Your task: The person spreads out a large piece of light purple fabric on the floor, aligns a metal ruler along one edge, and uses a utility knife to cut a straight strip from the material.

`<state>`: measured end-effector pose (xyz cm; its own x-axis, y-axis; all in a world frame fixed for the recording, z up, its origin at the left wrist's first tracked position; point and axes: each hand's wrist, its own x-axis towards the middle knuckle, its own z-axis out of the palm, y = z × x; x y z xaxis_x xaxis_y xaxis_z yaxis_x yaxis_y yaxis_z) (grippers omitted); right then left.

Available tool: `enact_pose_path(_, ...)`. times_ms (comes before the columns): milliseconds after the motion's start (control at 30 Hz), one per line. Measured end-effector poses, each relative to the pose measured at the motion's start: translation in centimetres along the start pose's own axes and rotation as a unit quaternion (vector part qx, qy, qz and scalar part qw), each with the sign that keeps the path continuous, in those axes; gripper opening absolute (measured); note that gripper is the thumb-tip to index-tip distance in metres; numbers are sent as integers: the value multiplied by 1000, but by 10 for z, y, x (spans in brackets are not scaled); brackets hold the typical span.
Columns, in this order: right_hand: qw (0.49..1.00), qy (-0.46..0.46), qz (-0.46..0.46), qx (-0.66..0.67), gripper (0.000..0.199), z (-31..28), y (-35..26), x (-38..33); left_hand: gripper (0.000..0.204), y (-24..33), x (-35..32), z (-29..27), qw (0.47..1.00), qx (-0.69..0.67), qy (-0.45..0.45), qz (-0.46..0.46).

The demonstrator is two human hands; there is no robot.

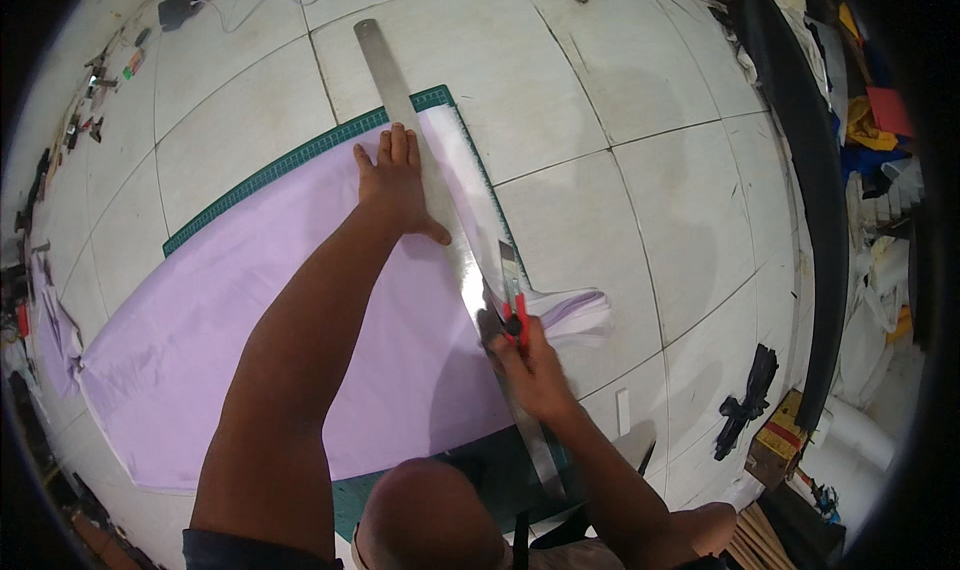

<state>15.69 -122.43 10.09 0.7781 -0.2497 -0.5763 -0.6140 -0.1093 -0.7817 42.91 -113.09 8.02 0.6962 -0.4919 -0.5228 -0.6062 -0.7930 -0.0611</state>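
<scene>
A lilac sheet of fabric (270, 290) lies over a green cutting mat (433, 97) on the floor. Across both runs a long metal ruler (378, 60), slanting from the far middle down to the near right. My left hand (392, 185) presses on the ruler and the fabric with its fingers stretched out and its thumb spread. Beside the ruler's right edge, my right hand (540, 372) grips a red and black utility knife (518, 312) whose blade points away from me. Right of the ruler is a narrow fabric strip (462, 170), its nearer part bunched and lifted off the mat.
Pale floor tiles (690, 210) surround the mat. A long black roll (825, 230) lies along the right side, near a box (778, 435) and a black bundle (746, 402). A black device (177, 8) with a cable is at the far left, and small tools line the left edge.
</scene>
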Motion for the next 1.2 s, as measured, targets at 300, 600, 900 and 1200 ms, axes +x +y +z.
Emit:
enact_pose_path(300, 935, 243, -81, 243, 28, -95, 22, 137, 152, 3, 1, -3, 1000, 9, -10, -12)
enact_pose_path(600, 951, 136, -123, -247, 23, -22, -51, 129, 152, -3, -1, 2, 1000, 8, -6, -12)
enact_pose_path(900, 937, 66, -128, -319, 26, 41, -104, 189, 151, -7, 13, 26, 999, 4, 44, -18)
enact_pose_path(1200, 928, 69, -121, -347, 23, 46, -114, 192, 141, -11, 1, 14, 1000, 0, 14, -3)
